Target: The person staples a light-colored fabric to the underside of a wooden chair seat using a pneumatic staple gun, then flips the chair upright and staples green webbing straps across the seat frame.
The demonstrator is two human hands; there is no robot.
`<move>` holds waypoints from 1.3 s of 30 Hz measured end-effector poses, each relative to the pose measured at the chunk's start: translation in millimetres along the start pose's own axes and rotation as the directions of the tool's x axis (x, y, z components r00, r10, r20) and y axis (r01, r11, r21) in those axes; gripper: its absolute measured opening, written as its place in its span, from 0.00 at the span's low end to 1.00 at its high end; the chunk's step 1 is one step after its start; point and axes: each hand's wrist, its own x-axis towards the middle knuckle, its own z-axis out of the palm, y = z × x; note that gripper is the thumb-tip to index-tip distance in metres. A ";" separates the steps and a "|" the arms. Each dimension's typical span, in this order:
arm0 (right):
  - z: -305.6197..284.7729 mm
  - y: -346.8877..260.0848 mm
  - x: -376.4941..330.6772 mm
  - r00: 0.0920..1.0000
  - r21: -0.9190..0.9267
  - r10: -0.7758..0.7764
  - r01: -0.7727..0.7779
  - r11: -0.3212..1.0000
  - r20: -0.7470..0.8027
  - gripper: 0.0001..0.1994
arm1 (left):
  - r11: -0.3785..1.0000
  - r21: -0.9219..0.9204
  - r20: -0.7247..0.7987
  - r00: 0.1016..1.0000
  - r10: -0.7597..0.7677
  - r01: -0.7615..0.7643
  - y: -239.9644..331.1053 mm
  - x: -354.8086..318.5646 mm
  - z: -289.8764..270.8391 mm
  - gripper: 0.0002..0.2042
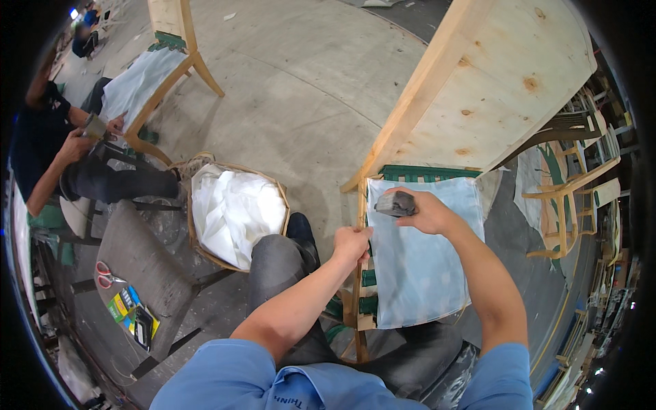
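Note:
A wooden chair frame (437, 89) stands in front of me, its tall plywood back to the far right. Green webbing (424, 173) spans its seat. Over the webbing lies a sheet of pale white fabric (427, 273). My left hand (352, 244) is closed at the left seat rail, pinching the fabric's left edge; its fingertips are partly hidden. Above the fabric, near its far left corner, my right hand (427, 213) grips a grey and black tool that looks like a staple gun (395, 203). The tool's nose is hidden from above.
Left of my knee stands a basket (193, 229) of white cloth (236, 212). A grey chair (147, 273) holds red-handled scissors (106, 275) and small packets (130, 309). Further left, a seated person (58, 147) works on another chair (160, 89). More chair frames (564, 219) stand right.

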 end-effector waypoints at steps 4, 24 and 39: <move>-3.0 -4.2 -43.6 0.997 0.227 -0.009 0.025 0.974 -0.072 0.34 | 0.999 0.005 0.056 0.998 -0.038 0.038 -17.8 -16.3 -0.3 0.12; 33.5 -4.5 -39.6 0.997 0.134 0.003 -0.013 0.991 0.072 0.34 | 0.987 -0.157 -0.068 0.997 -0.028 0.017 -41.5 -14.2 4.0 0.08; 41.4 -21.3 -20.1 0.985 -0.229 0.039 0.000 0.973 0.166 0.33 | 0.987 -0.153 -0.048 0.997 -0.059 0.051 -38.2 -13.6 -2.2 0.10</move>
